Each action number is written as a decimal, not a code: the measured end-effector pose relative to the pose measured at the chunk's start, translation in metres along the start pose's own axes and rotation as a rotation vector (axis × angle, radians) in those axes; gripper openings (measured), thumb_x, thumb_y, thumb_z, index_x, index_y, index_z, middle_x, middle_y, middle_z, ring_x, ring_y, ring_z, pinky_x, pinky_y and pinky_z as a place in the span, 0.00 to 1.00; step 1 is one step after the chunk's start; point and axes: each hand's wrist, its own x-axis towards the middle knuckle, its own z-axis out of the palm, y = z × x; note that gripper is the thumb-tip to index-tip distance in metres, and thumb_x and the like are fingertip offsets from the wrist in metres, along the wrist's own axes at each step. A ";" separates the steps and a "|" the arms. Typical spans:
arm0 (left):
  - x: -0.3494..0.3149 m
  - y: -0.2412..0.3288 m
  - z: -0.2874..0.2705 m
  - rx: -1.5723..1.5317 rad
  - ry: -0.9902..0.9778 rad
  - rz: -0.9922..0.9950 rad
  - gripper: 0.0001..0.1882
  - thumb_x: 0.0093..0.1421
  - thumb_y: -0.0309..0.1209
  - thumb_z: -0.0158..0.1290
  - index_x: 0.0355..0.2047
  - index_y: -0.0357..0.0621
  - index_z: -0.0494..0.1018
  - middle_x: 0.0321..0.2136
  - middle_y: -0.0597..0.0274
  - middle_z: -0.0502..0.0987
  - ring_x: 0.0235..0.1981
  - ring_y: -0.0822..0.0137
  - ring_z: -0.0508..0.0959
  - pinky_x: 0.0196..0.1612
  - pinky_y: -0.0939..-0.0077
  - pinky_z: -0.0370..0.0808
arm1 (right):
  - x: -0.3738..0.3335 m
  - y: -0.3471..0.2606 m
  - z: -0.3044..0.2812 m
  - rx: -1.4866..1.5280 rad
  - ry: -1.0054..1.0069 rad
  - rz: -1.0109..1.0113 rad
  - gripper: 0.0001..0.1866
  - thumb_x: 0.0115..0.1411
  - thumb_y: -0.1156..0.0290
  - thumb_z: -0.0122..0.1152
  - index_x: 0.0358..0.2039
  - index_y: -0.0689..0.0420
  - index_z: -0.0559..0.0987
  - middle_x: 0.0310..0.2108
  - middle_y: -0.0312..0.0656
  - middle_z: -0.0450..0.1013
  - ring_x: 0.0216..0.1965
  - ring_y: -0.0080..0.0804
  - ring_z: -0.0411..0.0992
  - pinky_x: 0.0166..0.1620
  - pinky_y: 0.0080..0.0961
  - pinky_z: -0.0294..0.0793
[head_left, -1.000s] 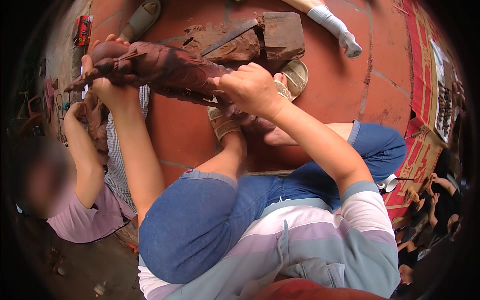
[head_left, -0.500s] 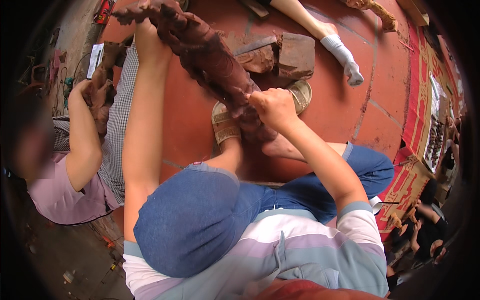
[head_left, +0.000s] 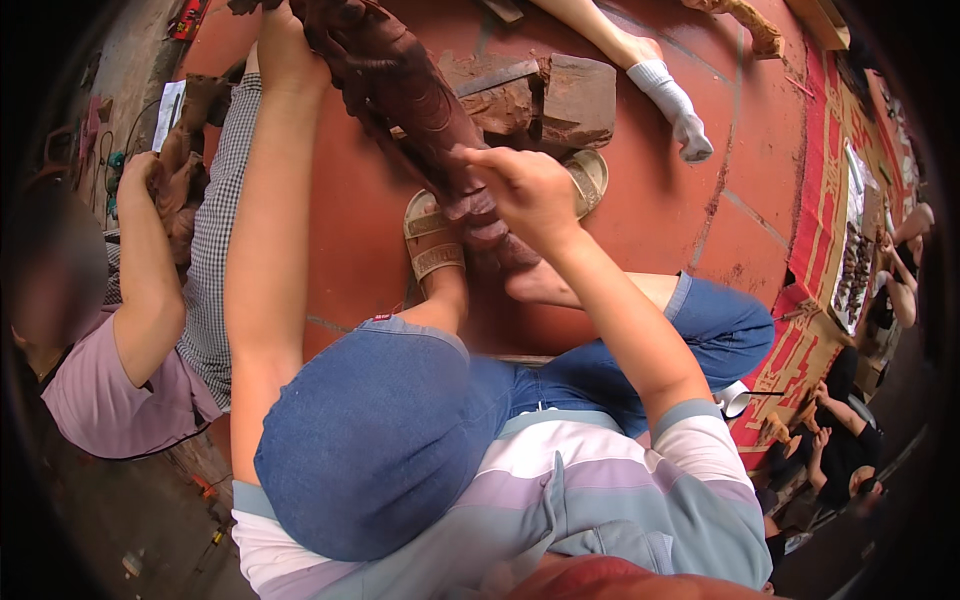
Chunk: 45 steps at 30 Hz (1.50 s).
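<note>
A long reddish-brown carved wooden figure (head_left: 415, 85) slants from the top of the view down to between my feet. My left hand (head_left: 287, 40) is at its upper end, closed around it, with the fingers partly hidden by the wood and the picture's edge. My right hand (head_left: 530, 190) is at the carving's lower part, fingers curled and forefinger and thumb against the surface. Whatever may be pinched in it is too small or hidden to make out. The narrow, ridged lower end (head_left: 490, 235) of the carving lies between my sandal and bare foot.
Rough wooden blocks (head_left: 578, 103) lie on the red tiles just beyond my sandals (head_left: 435, 240). To the left, a person (head_left: 150, 300) holds another carving (head_left: 180, 190). Someone's socked foot (head_left: 685, 125) reaches in from above. A red patterned mat (head_left: 815, 230) runs along the right.
The view has shifted, so most things appear further left and higher. My right hand has moved slightly up along the carving, its forefinger now straighter. My left hand keeps its hold.
</note>
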 end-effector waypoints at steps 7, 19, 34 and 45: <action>0.026 0.006 -0.022 0.039 -0.118 -0.123 0.22 0.71 0.42 0.33 0.54 0.38 0.62 0.48 0.46 0.73 0.49 0.57 0.74 0.54 0.64 0.74 | -0.010 0.034 -0.004 -0.227 -0.241 -0.021 0.06 0.57 0.64 0.58 0.26 0.49 0.79 0.17 0.37 0.74 0.22 0.38 0.74 0.29 0.34 0.70; 0.024 -0.007 -0.001 -0.095 -0.222 0.043 0.13 0.66 0.42 0.48 0.40 0.46 0.70 0.33 0.64 0.74 0.36 0.69 0.76 0.42 0.73 0.74 | 0.002 0.036 -0.003 -0.272 -0.272 -0.177 0.06 0.58 0.64 0.58 0.25 0.47 0.78 0.17 0.35 0.73 0.21 0.33 0.73 0.27 0.31 0.65; 0.013 -0.005 0.012 -0.018 -0.125 0.001 0.16 0.67 0.44 0.47 0.44 0.46 0.68 0.34 0.64 0.74 0.37 0.69 0.75 0.43 0.74 0.74 | 0.022 0.015 -0.003 0.135 -0.236 0.123 0.04 0.57 0.67 0.61 0.32 0.51 0.81 0.31 0.42 0.79 0.31 0.44 0.77 0.33 0.33 0.75; 0.017 -0.008 -0.004 -0.013 -0.181 -0.031 0.20 0.66 0.47 0.47 0.47 0.44 0.67 0.41 0.61 0.73 0.42 0.67 0.75 0.47 0.72 0.74 | 0.021 0.018 0.008 -0.260 -0.071 -0.201 0.03 0.54 0.69 0.59 0.30 0.47 0.79 0.18 0.32 0.72 0.23 0.30 0.72 0.31 0.27 0.66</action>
